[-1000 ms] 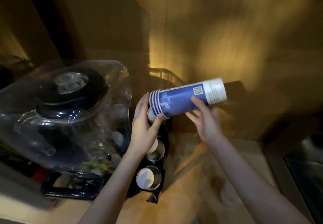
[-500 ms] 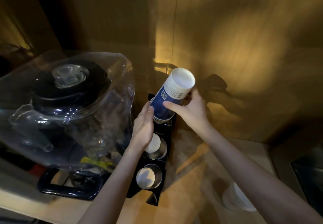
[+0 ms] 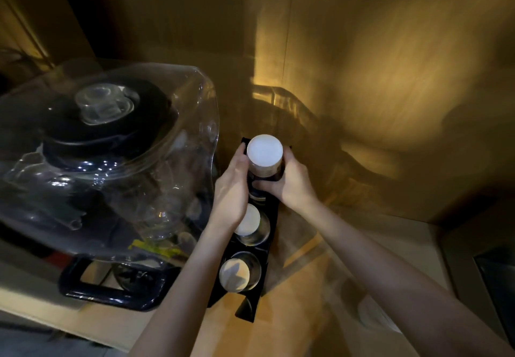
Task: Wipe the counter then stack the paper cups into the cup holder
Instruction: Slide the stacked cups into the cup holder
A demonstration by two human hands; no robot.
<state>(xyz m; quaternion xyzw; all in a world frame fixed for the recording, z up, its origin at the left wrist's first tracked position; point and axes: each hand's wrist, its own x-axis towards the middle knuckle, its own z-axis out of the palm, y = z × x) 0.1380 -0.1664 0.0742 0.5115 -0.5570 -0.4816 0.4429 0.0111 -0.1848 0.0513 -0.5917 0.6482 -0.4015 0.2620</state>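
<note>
Both hands' grip closed around cup stack (image 3: 264,159) upright in holder (image 3: 271,214).

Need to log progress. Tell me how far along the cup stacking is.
Done: the cup holder's two nearer slots already hold cups. In hand: left hand and right hand grip the upside-down cup stack upright over the farthest slot. Left: seating it fully. The wiping cannot be judged from this view.

We see a dim, amber-lit scene: a warm glow on the wall (image 3: 390,58) toward two o'clock, hard shadows beneath it, glints on the clear dome (image 3: 156,161), and smeared, bowed edges.
</note>
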